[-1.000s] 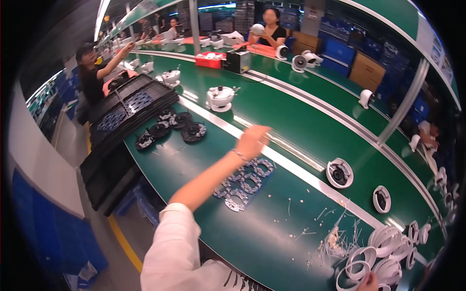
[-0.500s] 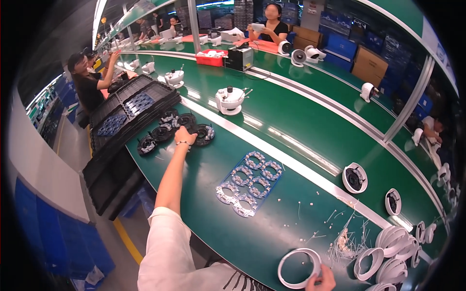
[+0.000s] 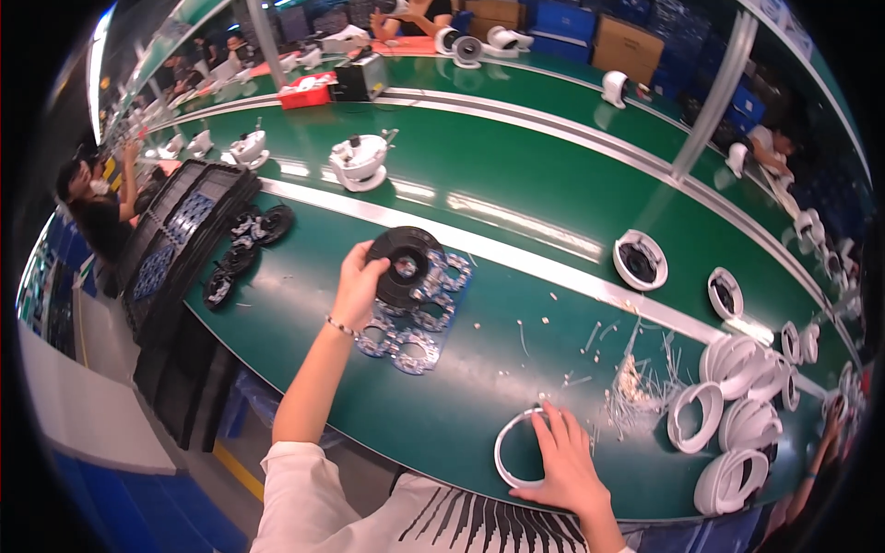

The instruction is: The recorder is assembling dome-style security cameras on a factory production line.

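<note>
My left hand point(image 3: 359, 288) is closed on the edge of a black round plastic part point(image 3: 406, 267), a disc with a hole in its middle. The disc hangs above a blue panel of ring-shaped circuit boards point(image 3: 414, 354) and hides part of it. At the table's near edge, my right hand point(image 3: 564, 461) grips a white plastic ring point(image 3: 501, 452) from its right side, thumb low and fingers over the top. More black round parts point(image 3: 241, 260) lie at the left, beside stacked black trays point(image 3: 175, 240).
Loose white cable ties and small bits point(image 3: 636, 382) are scattered to the right. White rings point(image 3: 728, 479) pile up at the right end. White housings point(image 3: 359, 162) stand on the green conveyor point(image 3: 516, 166). A co-worker point(image 3: 101, 203) works at the far left, and another person's arm point(image 3: 811, 461) shows at the right.
My left hand has lifted a black disc from the group at the left and brought it right, over the circuit boards. My right hand has spread across the white ring. The view has shifted.
</note>
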Action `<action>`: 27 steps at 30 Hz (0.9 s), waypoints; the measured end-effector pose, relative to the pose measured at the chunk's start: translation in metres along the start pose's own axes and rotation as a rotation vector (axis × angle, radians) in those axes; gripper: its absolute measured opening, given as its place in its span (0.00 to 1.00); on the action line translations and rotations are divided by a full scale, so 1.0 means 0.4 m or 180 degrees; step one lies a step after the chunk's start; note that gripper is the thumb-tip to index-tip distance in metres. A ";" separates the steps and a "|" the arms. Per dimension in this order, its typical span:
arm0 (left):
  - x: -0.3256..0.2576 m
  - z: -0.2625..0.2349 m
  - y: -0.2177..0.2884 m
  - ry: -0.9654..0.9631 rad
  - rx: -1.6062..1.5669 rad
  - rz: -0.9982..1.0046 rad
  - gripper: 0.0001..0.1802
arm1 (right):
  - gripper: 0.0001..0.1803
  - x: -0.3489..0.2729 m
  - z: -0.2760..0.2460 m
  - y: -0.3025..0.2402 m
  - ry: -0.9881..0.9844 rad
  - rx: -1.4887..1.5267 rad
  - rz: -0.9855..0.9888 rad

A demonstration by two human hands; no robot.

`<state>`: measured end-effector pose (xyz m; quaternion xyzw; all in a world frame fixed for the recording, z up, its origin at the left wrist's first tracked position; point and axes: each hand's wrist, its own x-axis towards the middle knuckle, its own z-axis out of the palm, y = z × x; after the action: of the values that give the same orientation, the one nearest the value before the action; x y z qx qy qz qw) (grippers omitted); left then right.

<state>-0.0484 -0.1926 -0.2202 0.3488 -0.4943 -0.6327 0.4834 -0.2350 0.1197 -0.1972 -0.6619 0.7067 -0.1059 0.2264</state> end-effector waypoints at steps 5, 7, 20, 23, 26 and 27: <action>-0.169 0.202 -0.034 -0.0679 -0.0304 -0.0214 0.17 | 0.62 0.022 -0.003 0.049 0.2063 0.1953 -0.0080; -0.235 0.272 -0.075 -0.0970 -0.0001 -0.0009 0.18 | 0.57 0.057 -0.012 0.054 0.2657 0.3640 -0.0057; -0.350 0.348 -0.128 -0.1897 -0.2449 -0.2778 0.37 | 0.70 0.057 0.019 0.023 0.2509 0.1238 0.0152; -0.340 0.338 -0.136 -0.1975 -0.2290 -0.2784 0.36 | 0.69 0.048 0.017 0.031 0.2300 0.1541 0.0186; -0.346 0.340 -0.135 -0.1954 -0.2189 -0.2798 0.35 | 0.68 0.043 0.012 0.036 0.2194 0.1993 0.0195; -0.347 0.345 -0.129 -0.1925 -0.2232 -0.2841 0.33 | 0.67 0.042 0.013 0.036 0.2219 0.1981 0.0214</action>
<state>-0.1488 -0.0176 -0.2380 0.1484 -0.1799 -0.9675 0.0982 -0.2457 0.1053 -0.2112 -0.4641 0.6963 -0.5215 0.1665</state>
